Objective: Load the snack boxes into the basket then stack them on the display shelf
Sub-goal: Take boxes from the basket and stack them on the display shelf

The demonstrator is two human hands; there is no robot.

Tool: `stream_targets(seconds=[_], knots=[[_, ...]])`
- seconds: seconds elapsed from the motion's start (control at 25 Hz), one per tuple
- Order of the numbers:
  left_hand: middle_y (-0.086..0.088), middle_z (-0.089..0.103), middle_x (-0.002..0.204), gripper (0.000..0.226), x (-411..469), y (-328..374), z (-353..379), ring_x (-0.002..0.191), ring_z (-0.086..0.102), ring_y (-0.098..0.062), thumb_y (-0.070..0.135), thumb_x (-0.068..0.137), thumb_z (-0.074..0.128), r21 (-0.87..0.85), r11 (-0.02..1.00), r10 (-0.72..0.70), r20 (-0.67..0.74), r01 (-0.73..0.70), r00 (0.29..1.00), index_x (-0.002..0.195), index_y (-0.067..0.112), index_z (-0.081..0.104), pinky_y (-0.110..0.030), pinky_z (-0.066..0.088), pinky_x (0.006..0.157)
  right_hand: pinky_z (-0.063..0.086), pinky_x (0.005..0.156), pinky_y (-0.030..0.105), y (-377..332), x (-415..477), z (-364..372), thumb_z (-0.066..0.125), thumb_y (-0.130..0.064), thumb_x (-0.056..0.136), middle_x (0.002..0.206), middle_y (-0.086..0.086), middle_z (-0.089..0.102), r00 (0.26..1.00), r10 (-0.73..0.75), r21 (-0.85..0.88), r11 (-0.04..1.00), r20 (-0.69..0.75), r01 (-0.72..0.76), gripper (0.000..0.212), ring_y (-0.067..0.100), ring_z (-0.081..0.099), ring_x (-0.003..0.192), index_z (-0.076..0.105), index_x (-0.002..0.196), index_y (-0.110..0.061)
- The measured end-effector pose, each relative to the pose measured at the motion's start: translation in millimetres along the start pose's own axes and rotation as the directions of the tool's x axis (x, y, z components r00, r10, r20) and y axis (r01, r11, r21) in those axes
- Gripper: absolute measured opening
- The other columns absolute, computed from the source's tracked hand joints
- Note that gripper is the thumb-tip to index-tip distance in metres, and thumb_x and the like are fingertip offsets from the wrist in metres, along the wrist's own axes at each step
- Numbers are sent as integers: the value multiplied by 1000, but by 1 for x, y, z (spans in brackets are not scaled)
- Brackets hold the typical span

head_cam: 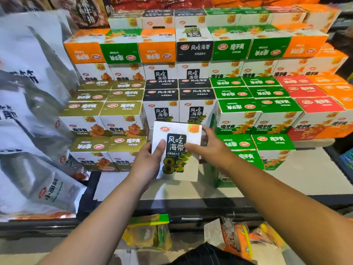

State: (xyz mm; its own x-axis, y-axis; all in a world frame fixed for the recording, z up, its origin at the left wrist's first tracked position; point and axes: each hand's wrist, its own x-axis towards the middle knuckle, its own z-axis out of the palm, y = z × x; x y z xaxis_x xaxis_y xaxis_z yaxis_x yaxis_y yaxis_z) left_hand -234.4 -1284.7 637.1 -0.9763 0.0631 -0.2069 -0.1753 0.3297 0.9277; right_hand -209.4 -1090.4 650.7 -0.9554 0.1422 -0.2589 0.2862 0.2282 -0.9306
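A white snack box (176,150) with a black label panel and a seaweed picture is held upright in front of the display shelf (315,175). My left hand (148,161) grips its left edge, thumb across the front. My right hand (208,148) grips its right edge, fingers wrapped behind the box. The box hovers just below the stacked black-topped boxes (161,100) of the same kind, in the gap between the olive-topped stack (108,148) and the green-topped stack (254,146). No basket is clearly visible.
Tiers of orange, green, black, red and olive boxes fill the shelf. Large white snack bags (32,111) hang at the left. Bare shelf surface shows at lower right. Loose snack packets (150,232) lie below the shelf's dark front edge (191,209).
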Motion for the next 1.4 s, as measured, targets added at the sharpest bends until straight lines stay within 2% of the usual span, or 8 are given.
stream_targets(seconds=[0.28,0.48,0.56,0.76,0.92,1.08,1.2,1.4], knots=[[9,60,114,73,38,28,-37,107,63,-16,35,76,82,156,967,202,20,-202,979,138,25,45,-38,51,96,54,94,44,-26,28,15,81,2,72,126,4,58,992,-119,29,992,-39,121,88,23,63,107,37,146,-20],[0,59,122,59,58,47,-58,112,56,-20,41,80,78,562,725,460,34,-398,887,132,25,55,-34,46,94,54,88,23,-40,41,27,76,4,78,113,-15,60,972,-212,-64,976,-101,206,77,-1,59,94,40,142,-18],[-2,61,124,57,68,50,-63,116,53,-23,45,81,75,650,646,488,52,-401,871,130,24,58,-36,41,97,52,83,18,-42,49,33,74,7,79,108,-20,57,974,-203,-49,979,-98,198,73,1,61,95,41,138,-19],[-2,57,133,58,88,51,-63,123,49,-24,48,88,66,781,478,512,123,-401,850,138,23,52,-36,35,104,47,103,48,-32,72,52,85,-22,64,138,4,46,968,-198,-105,978,-156,183,95,26,55,122,31,142,-33],[-4,57,130,56,98,49,-65,122,47,-26,51,90,61,834,382,528,157,-399,835,138,23,52,-37,35,103,51,94,33,-38,79,54,74,5,79,136,7,53,977,-143,-70,989,-155,133,86,22,60,115,29,148,-20],[-4,57,128,54,103,48,-65,121,47,-26,52,91,58,867,325,541,158,-379,826,138,25,52,-38,35,102,45,105,42,-36,91,60,80,-6,74,131,4,53,959,-165,-172,977,-229,127,86,20,56,116,35,142,-31],[-3,56,127,53,106,45,-63,119,46,-25,54,92,56,881,292,551,164,-373,819,138,26,53,-38,35,101,36,103,28,-36,91,65,77,-6,80,132,4,50,958,-178,-291,951,-225,109,83,15,48,114,31,146,-23],[0,53,128,52,111,39,-63,117,45,-25,55,93,54,891,280,568,146,-358,810,137,29,54,-37,34,99,38,106,34,-33,96,65,75,-11,82,135,10,52,946,-209,-403,910,-249,95,79,26,50,124,30,147,-17]])
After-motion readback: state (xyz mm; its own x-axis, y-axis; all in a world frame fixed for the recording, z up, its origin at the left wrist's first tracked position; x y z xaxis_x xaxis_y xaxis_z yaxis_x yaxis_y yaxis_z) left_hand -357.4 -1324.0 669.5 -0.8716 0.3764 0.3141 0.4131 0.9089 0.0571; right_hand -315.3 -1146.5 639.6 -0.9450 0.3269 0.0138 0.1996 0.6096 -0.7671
